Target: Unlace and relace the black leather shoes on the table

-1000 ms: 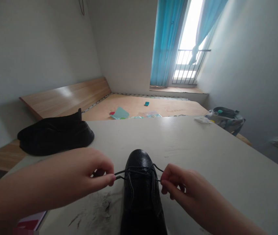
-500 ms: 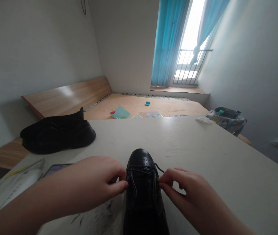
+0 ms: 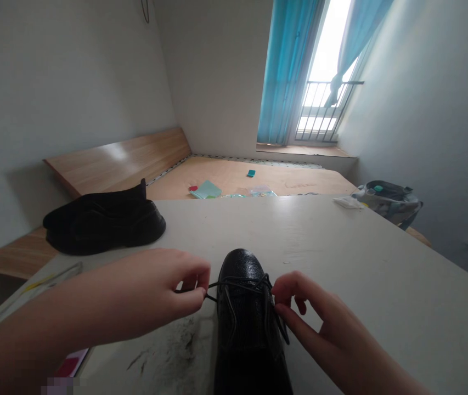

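Observation:
A black leather lace-up shoe (image 3: 245, 318) stands before me on the table, toe pointing away. Left of it, my left hand (image 3: 163, 291) pinches a black shoelace (image 3: 213, 284) between thumb and fingers, drawn out sideways from the shoe. My right hand (image 3: 311, 318) is close against the shoe's right side, its thumb and curled index finger slightly apart. Beside the right thumb a loose lace end (image 3: 285, 332) hangs down the shoe's side. The laces cross over the front of the tongue.
A second black shoe (image 3: 106, 219) lies at the table's back left. A phone-like device (image 3: 73, 363) is partly under my left forearm. On the white table (image 3: 340, 258) a small white packet (image 3: 348, 203) lies at the far edge. Behind are a wooden bed board (image 3: 217, 167) and a grey bag (image 3: 390, 200).
My left hand has moved leftward from the shoe, pulling the lace out. The right thumb and index finger have parted slightly, and a lace end now hangs at the shoe's right side.

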Tool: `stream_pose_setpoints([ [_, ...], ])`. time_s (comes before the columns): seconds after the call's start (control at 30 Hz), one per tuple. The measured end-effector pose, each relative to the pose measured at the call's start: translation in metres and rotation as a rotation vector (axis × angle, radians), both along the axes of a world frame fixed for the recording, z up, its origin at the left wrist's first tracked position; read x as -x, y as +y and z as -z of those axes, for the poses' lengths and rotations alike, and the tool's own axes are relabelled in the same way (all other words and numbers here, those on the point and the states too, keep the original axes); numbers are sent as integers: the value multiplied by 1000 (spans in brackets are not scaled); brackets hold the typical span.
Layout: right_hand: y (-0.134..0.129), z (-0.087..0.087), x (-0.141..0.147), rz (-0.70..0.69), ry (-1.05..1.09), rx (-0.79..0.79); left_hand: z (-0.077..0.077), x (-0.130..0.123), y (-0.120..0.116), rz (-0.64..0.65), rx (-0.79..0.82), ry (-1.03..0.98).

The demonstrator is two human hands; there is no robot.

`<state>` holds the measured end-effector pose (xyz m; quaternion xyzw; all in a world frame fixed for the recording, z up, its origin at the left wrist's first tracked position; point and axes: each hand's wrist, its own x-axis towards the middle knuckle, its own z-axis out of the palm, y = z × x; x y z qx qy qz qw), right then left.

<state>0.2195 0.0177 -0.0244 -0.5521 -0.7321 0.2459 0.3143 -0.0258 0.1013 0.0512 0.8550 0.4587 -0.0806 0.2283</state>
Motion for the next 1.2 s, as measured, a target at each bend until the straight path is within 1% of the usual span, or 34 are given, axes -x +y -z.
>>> stream_pose_setpoints([
  [0.1, 0, -2, -1, -32, -28, -2, 1, 0, 1, 1, 12, -14],
  [0.2, -1, -6, 0, -71, -89, -40, 3, -2, 1, 5, 26, -23],
  [0.33, -3, -10, 7, -50, -212, -144, 6, -4, 0, 18, 34, -37],
  [0.4, -3, -10, 12, -45, -265, -214, 6, -4, 1, 17, 15, -19],
  [0.47, -4, -11, 16, -51, -287, -249, 5, -5, 1, 10, -7, -8],
  [0.57, -5, -13, 18, -37, -295, -254, 1, -5, 1, 6, -10, -23],
  [0.67, -7, -16, 17, -25, -346, -263, -1, -6, 0, 7, 3, -39],
  [0.73, -8, -17, 17, -30, -404, -267, 1, -7, -1, 10, 4, -50],
  [0.83, -8, -18, 19, -40, -476, -264, 9, -8, -3, 38, -2, -69],
  [0.93, -6, -20, 22, -35, -538, -240, 17, -10, -3, 73, -14, -91],
  [1.0, -3, -23, 25, -43, -592, -196, 20, -12, -4, 74, -35, -93],
  [1.07, -1, -29, 30, -83, -667, -87, 21, -15, -5, 55, -59, -86],
  [1.13, 2, -37, 37, -123, -740, 66, 21, -16, -6, 31, -79, -86],
  [1.2, 5, -46, 45, -135, -787, 184, 21, -17, -8, 24, -97, -97],
])
